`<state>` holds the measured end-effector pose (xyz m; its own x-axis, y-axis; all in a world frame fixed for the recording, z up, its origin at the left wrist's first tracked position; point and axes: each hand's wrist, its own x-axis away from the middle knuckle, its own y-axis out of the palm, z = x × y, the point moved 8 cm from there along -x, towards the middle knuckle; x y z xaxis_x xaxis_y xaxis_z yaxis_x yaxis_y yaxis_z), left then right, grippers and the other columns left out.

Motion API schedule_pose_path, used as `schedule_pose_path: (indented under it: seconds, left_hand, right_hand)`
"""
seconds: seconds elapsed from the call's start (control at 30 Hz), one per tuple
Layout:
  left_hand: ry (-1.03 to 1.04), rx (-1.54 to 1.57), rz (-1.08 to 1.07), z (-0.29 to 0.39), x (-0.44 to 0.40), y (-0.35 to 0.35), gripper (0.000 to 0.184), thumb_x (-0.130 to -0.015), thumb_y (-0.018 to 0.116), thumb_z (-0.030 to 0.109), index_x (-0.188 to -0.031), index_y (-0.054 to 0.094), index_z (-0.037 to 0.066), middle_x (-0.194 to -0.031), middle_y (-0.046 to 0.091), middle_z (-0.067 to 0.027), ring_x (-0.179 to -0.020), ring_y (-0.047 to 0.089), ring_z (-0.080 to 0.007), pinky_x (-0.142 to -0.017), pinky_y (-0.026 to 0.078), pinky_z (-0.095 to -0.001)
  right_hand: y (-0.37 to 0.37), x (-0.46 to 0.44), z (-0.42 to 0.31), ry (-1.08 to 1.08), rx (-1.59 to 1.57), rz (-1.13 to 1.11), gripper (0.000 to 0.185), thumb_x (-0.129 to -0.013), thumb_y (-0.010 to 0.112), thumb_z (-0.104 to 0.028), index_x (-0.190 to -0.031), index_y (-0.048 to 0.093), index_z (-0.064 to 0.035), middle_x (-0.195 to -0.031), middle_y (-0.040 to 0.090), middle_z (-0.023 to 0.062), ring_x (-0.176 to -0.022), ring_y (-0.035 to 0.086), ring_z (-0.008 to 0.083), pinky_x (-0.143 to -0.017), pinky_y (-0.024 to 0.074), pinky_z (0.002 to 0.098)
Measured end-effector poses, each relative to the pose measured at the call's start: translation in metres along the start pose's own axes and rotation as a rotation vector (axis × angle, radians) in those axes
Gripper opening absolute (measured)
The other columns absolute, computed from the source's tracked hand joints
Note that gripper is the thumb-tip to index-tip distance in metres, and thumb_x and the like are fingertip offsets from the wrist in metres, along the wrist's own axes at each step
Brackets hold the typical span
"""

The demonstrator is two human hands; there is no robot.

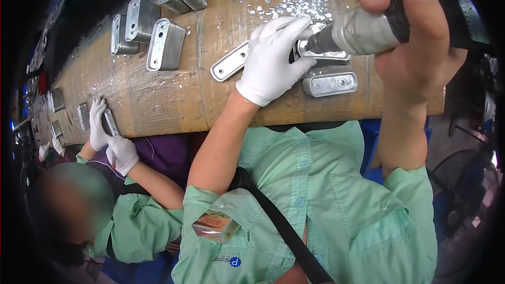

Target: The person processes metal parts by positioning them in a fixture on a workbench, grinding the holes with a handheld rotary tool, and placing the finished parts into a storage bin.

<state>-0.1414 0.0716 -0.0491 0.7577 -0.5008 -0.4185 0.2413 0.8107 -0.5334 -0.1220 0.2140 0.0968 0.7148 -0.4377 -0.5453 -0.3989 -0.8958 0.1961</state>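
My left hand (273, 58), in a white glove, grips the left end of a finned metal block (331, 56) on the table, its fingers curled at the block's edge. My bare right hand (421, 37) is closed around a black hand-held power tool (368, 29) with a taped nose. The tool's tip meets the block's top face beside my left fingers; the exact contact is partly hidden. A second silver block (330, 84) lies just below, with round ports on top. To the left, another oblong metal piece (230, 63) is partly covered by my left hand.
Several finned blocks (166, 44) stand at the table's upper left. Small shiny discs (294, 0) are scattered beyond my hands on the taped brown table (179, 94). At left, a co-worker's gloved hands (122, 153) touch a metal piece (110, 123). A fan (463, 179) is at right.
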Motion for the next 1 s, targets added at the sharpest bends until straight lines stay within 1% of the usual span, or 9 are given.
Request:
schedule_pose_path:
  seconds: [0.03, 0.07, 0.1, 0.17, 0.33, 0.63, 0.83, 0.93, 1.0]
  left_hand:
    - [-0.014, 0.003, -0.027, -0.001, 0.0, 0.001, 0.073, -0.071, 0.087, 0.011, -0.138, 0.059, 0.007, -0.125, 0.068, -0.0134, -0.121, 0.06, -0.0341, -0.106, 0.044, -0.0444]
    - [-0.002, -0.006, -0.024, 0.0, 0.0, 0.001, 0.073, -0.071, 0.087, 0.011, -0.138, 0.059, 0.007, -0.125, 0.068, -0.0134, -0.121, 0.06, -0.0341, -0.105, 0.045, -0.0445]
    - [0.01, -0.016, -0.021, 0.0, -0.001, 0.001, 0.072, -0.07, 0.087, 0.011, -0.137, 0.06, 0.007, -0.124, 0.069, -0.0134, -0.121, 0.06, -0.034, -0.105, 0.045, -0.0446]
    - [0.017, -0.023, -0.014, -0.001, 0.0, 0.0, 0.072, -0.07, 0.087, 0.011, -0.137, 0.06, 0.007, -0.123, 0.069, -0.0133, -0.122, 0.06, -0.034, -0.105, 0.046, -0.0448]
    - [0.013, -0.019, -0.005, -0.002, 0.001, 0.001, 0.072, -0.07, 0.087, 0.011, -0.136, 0.06, 0.008, -0.123, 0.069, -0.0132, -0.122, 0.06, -0.0348, -0.104, 0.047, -0.0451]
    - [0.028, -0.011, 0.007, -0.002, 0.0, -0.001, 0.072, -0.069, 0.087, 0.011, -0.136, 0.061, 0.009, -0.122, 0.069, -0.0123, -0.118, 0.062, -0.0343, -0.102, 0.048, -0.0442]
    - [0.032, -0.025, 0.005, -0.002, 0.0, 0.0, 0.071, -0.069, 0.086, 0.01, -0.135, 0.061, 0.009, -0.12, 0.069, -0.0127, -0.116, 0.063, -0.0341, -0.101, 0.049, -0.0444]
    - [0.025, -0.058, -0.003, 0.0, -0.002, 0.0, 0.067, -0.071, 0.083, 0.017, -0.134, 0.06, 0.009, -0.11, 0.072, -0.0052, -0.116, 0.061, -0.0292, -0.101, 0.042, -0.046]
    - [0.021, -0.115, -0.046, 0.0, -0.006, 0.002, 0.068, -0.072, 0.083, 0.019, -0.135, 0.06, 0.011, -0.112, 0.071, -0.0071, -0.116, 0.06, -0.0291, -0.103, 0.041, -0.0463]
  right_hand:
    - [0.0, -0.001, -0.002, 0.021, -0.021, -0.009, 0.037, -0.093, 0.067, -0.014, -0.124, 0.051, -0.0028, -0.097, 0.069, 0.0153, -0.067, 0.066, 0.0171, -0.064, 0.0575, 0.031]
    - [0.001, -0.002, -0.003, 0.042, -0.043, -0.017, 0.038, -0.092, 0.067, -0.015, -0.124, 0.051, -0.0028, -0.097, 0.068, 0.0152, -0.067, 0.066, 0.0171, -0.063, 0.0576, 0.0312]
    - [-0.004, -0.007, -0.003, 0.123, -0.076, -0.011, 0.038, -0.092, 0.068, -0.015, -0.124, 0.051, -0.0029, -0.097, 0.068, 0.0152, -0.067, 0.066, 0.0171, -0.063, 0.0577, 0.0313]
    - [-0.003, -0.007, -0.001, 0.129, -0.076, -0.001, 0.039, -0.092, 0.068, -0.016, -0.124, 0.051, -0.0026, -0.096, 0.068, 0.0148, -0.066, 0.065, 0.017, -0.063, 0.0573, 0.0315]
    - [-0.002, -0.006, -0.002, 0.074, -0.071, -0.03, 0.038, -0.092, 0.067, -0.015, -0.124, 0.05, -0.0022, -0.094, 0.067, 0.0141, -0.066, 0.064, 0.0166, -0.063, 0.0566, 0.0316]
    - [0.005, -0.003, -0.001, 0.023, -0.038, -0.067, 0.038, -0.093, 0.066, -0.014, -0.124, 0.049, -0.0016, -0.09, 0.066, 0.013, -0.065, 0.062, 0.016, -0.062, 0.0554, 0.0319]
    - [0.011, 0.004, -0.001, -0.061, 0.043, -0.117, 0.037, -0.094, 0.065, -0.013, -0.124, 0.048, -0.0011, -0.088, 0.065, 0.0123, -0.064, 0.061, 0.0155, -0.062, 0.0545, 0.032]
    - [0.014, 0.004, -0.004, -0.083, 0.093, -0.117, 0.036, -0.094, 0.066, -0.012, -0.124, 0.049, -0.0011, -0.086, 0.064, 0.0114, -0.064, 0.06, 0.0153, -0.062, 0.0542, 0.0322]
    - [0.018, -0.001, -0.013, 0.022, 0.112, -0.044, 0.034, -0.094, 0.066, -0.011, -0.123, 0.05, -0.0013, -0.084, 0.064, 0.0101, -0.064, 0.06, 0.0151, -0.063, 0.0541, 0.0325]
